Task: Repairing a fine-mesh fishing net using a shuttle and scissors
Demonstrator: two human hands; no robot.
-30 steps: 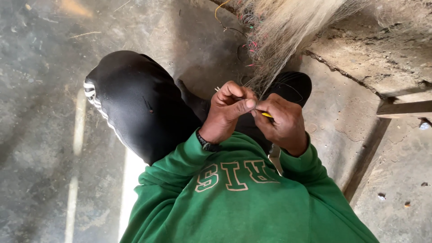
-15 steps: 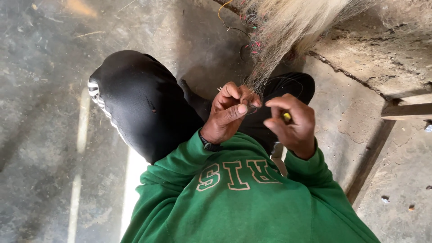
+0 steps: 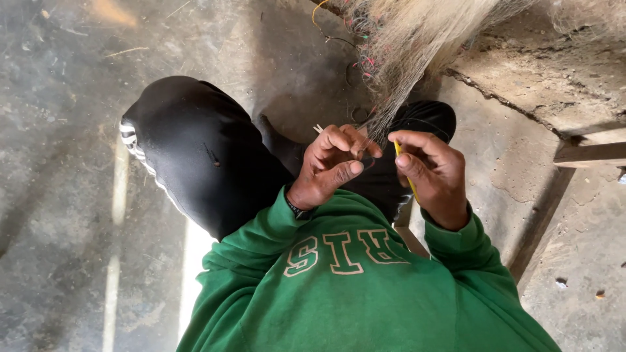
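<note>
Net mending, knotting stage: left hand (image 3: 334,163) pinches the fine net strands (image 3: 398,58) that fan away toward one o'clock, right hand (image 3: 433,173) grips a yellow netting needle (image 3: 405,173) just beside; the next pass likely needs steady tension.

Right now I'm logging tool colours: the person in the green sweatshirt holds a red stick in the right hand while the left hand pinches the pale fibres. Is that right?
Not quite: the stick in the right hand is yellow, not red, as the head view shows. The rest stands: the sweatshirt is green, and the left hand pinches the pale fibres.
</note>
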